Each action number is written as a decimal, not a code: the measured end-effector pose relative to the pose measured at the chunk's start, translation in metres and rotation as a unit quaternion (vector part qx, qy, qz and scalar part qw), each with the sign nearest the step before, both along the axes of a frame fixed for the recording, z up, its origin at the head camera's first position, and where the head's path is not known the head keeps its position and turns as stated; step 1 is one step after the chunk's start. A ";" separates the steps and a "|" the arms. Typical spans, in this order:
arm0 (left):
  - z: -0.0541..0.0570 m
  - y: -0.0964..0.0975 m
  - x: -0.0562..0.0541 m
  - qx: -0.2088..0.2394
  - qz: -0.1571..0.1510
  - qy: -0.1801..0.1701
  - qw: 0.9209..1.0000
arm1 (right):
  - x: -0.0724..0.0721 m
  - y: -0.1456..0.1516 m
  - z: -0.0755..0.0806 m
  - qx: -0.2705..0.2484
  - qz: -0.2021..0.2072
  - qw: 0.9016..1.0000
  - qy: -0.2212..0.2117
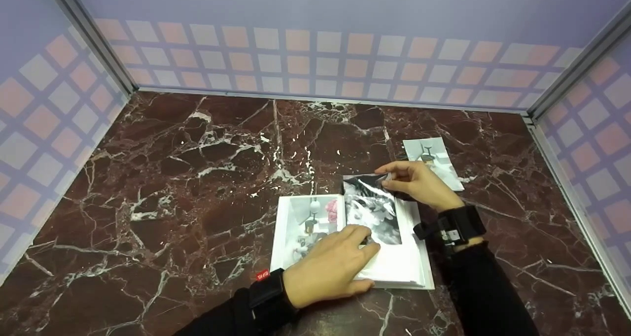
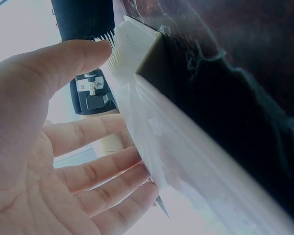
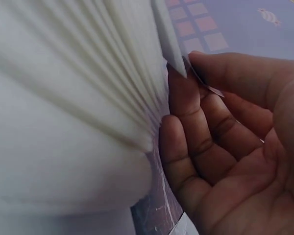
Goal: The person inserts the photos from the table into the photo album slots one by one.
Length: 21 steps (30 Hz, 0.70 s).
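Observation:
A photo album lies spread on the table, its white page edges fanned out in both wrist views. A black-and-white flower photo sits on the right-hand page, its top sticking out past the page's far edge. My right hand pinches that photo's upper right corner between thumb and fingers; in the right wrist view the thumb is at the corner. My left hand rests across the album, fingertips on the lower part of the photo, fingers relaxed. On the left page is a grey picture with pink flowers.
A loose picture card lies on the table beyond my right wrist. The dark red marble table is bounded by patterned panels at the back and both sides.

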State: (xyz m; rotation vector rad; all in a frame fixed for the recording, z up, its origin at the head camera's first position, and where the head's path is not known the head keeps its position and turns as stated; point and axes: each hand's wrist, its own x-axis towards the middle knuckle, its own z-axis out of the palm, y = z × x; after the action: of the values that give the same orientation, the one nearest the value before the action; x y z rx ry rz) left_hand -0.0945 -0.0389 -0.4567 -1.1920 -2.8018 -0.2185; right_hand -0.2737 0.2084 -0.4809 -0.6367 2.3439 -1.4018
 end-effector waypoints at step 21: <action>-0.001 0.000 0.001 0.013 0.001 0.001 1.000 | 0.002 -0.003 0.000 0.013 -0.010 1.000 -0.006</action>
State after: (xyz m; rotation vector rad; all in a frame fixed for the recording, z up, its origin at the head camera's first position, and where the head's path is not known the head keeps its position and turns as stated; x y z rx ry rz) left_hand -0.0934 -0.0393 -0.4579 -1.1834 -2.7898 -0.2516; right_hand -0.2715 0.2052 -0.4804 -0.5990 2.3614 -1.3782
